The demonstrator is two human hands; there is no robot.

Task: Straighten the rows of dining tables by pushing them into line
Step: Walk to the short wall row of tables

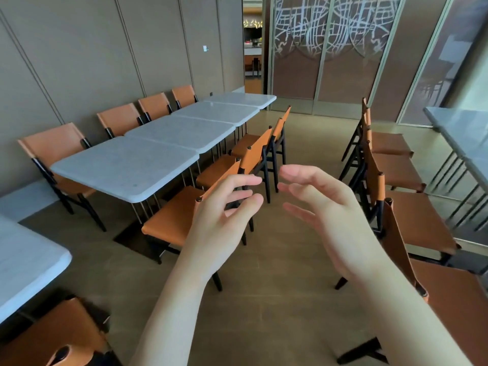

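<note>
A row of several grey marble-topped dining tables (pixel 169 143) runs from the middle left toward the back wall, with their tops abutting. My left hand (pixel 221 215) and my right hand (pixel 324 207) are raised in the aisle in front of me, palms facing each other, fingers relaxed and spread. Neither hand touches a table or a chair. Another grey table (pixel 23 262) shows its corner at the lower left, and a third row of tables (pixel 464 138) lies at the right edge.
Orange leather chairs with black frames line both sides of the middle row (pixel 174 220) and stand along the right row (pixel 412 223). One chair (pixel 52 336) sits at the bottom left. A tan floor aisle (pixel 285 273) runs between the rows toward patterned partition panels (pixel 327 48).
</note>
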